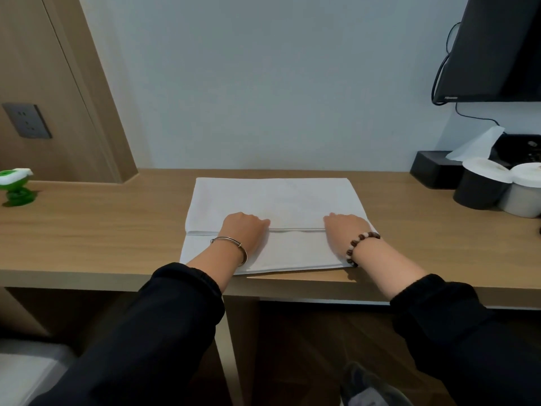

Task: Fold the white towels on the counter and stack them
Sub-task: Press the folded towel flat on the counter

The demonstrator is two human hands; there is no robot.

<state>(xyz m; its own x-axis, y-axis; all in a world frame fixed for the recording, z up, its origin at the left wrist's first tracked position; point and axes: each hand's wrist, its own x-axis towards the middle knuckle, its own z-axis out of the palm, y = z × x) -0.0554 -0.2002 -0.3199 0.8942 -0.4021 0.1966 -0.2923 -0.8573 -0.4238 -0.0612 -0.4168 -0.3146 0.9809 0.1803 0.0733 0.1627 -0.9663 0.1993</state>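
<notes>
A white towel (272,197) lies flat on the wooden counter (102,235), its near edge close to the counter's front. A folded layer ends in a straight edge that runs across the towel between my hands. My left hand (244,228), with a metal bangle on the wrist, has its fingers curled over this edge on the left. My right hand (345,230), with a bead bracelet on the wrist, grips the same edge on the right. The fingertips of both hands are hidden.
A green toy (16,187) stands at the counter's far left below a wall socket (27,121). At the right are a black tissue box (433,168), a black cup (481,187) and a white cup (524,193). A dark screen (497,48) hangs above them.
</notes>
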